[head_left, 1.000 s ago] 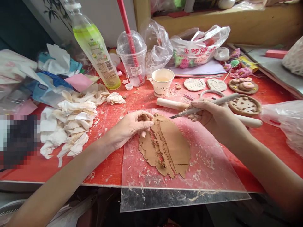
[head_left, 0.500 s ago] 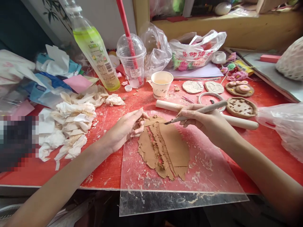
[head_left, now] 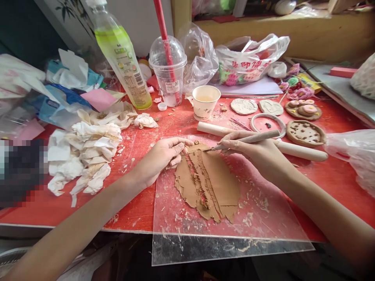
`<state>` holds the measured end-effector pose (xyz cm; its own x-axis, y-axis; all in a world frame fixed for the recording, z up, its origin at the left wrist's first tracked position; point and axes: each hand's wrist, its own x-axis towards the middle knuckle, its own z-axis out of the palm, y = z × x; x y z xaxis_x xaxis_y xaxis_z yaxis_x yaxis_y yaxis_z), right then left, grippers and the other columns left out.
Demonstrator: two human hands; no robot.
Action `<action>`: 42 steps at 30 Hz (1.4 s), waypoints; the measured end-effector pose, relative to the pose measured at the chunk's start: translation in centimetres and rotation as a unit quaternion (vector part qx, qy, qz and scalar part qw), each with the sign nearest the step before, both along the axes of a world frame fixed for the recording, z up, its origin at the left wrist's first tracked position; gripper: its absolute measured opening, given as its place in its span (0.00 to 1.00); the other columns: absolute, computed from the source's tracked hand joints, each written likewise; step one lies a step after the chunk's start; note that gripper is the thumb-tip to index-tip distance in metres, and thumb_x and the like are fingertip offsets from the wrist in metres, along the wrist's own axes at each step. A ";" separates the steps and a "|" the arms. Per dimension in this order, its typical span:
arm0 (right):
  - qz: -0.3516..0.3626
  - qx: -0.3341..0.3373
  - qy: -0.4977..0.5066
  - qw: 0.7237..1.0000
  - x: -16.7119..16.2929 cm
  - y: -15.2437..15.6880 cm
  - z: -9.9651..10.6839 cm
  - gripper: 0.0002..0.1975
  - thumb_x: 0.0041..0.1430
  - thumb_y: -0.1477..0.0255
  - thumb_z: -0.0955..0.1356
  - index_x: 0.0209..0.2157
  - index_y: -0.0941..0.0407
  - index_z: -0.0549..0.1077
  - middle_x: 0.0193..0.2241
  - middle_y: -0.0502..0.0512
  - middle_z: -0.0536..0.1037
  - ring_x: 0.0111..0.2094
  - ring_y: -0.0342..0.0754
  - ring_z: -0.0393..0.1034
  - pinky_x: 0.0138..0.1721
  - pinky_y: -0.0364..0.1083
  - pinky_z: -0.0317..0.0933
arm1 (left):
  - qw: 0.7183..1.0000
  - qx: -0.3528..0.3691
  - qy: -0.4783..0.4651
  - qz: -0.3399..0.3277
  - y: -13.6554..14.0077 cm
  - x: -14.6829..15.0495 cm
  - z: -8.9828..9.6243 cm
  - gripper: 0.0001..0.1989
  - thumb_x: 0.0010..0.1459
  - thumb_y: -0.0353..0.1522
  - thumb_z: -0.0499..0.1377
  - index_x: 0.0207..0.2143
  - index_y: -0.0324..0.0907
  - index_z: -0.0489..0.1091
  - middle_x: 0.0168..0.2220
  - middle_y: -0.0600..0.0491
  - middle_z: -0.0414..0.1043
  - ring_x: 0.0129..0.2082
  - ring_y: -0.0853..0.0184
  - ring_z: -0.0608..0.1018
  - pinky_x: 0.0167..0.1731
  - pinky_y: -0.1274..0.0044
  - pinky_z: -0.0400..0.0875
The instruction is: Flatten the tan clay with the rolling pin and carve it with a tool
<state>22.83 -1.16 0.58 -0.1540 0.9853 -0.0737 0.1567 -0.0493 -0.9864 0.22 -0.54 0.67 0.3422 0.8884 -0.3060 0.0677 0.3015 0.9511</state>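
A flat, ragged-edged slab of brown clay [head_left: 225, 175] lies on a transparent board [head_left: 175, 244]. Two rough cut lines run down its left half, with red showing through the left gap and crumbs along it. My right hand [head_left: 246, 146] grips a thin clay knife [head_left: 260, 136] like a pen; its dark tip meets the slab near the top edge. At the slab's upper left rests my left hand [head_left: 165, 158], index finger stretched over the edge and the other fingers loosely bent. I see nothing held in it.
A rolling pin [head_left: 301, 151] lies behind my right hand. Beyond it are a paper cup [head_left: 206, 111], a ring [head_left: 283, 121] and clay discs [head_left: 306, 134]. A bottle [head_left: 125, 66] and lidded plastic cup [head_left: 168, 74] stand at the back; crumpled tissues [head_left: 88, 152] lie left.
My left index finger has straightened over the slab's top left edge from a more curled pose. The knife tip stays near the top of the slab. The whole view has shifted slightly.
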 end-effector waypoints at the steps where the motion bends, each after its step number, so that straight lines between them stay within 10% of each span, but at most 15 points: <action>1: 0.000 0.002 -0.002 1.000 0.0 0.0 0.1 0.09 0.52 0.63 0.70 0.27 0.54 0.77 0.31 0.53 0.77 0.36 0.46 0.72 0.37 0.45 0.65 | 1.000 0.001 -0.003 0.001 0.0 0.0 -0.1 0.07 0.60 0.30 0.53 0.38 0.38 0.70 0.29 0.56 0.60 0.15 0.83 0.56 0.14 0.81 0.41; 14: 0.061 0.025 -0.138 0.988 0.1 0.2 1.2 0.09 0.51 0.64 0.70 0.27 0.55 0.78 0.27 0.53 0.77 0.29 0.45 0.70 0.31 0.45 0.61 | 1.000 -0.001 0.017 0.000 -0.1 0.0 0.1 0.08 0.60 0.29 0.52 0.39 0.36 0.69 0.29 0.56 0.60 0.15 0.83 0.57 0.13 0.84 0.46; 26: 0.002 -0.040 -0.012 0.999 0.1 0.3 -0.6 0.10 0.52 0.69 0.70 0.19 0.57 0.72 0.20 0.49 0.71 0.23 0.39 0.64 0.29 0.43 0.57 | 0.999 0.001 0.044 0.004 -0.4 0.5 0.1 0.08 0.61 0.29 0.50 0.39 0.37 0.68 0.29 0.56 0.60 0.16 0.82 0.59 0.13 0.86 0.52; 42: 0.094 -0.050 -0.015 0.994 0.1 0.3 -0.9 0.11 0.51 0.65 0.71 0.20 0.56 0.74 0.21 0.50 0.72 0.23 0.41 0.66 0.26 0.44 0.59 | 1.000 -0.014 0.019 0.009 -0.3 0.5 0.3 0.08 0.60 0.27 0.50 0.39 0.37 0.68 0.30 0.55 0.62 0.16 0.81 0.58 0.13 0.85 0.51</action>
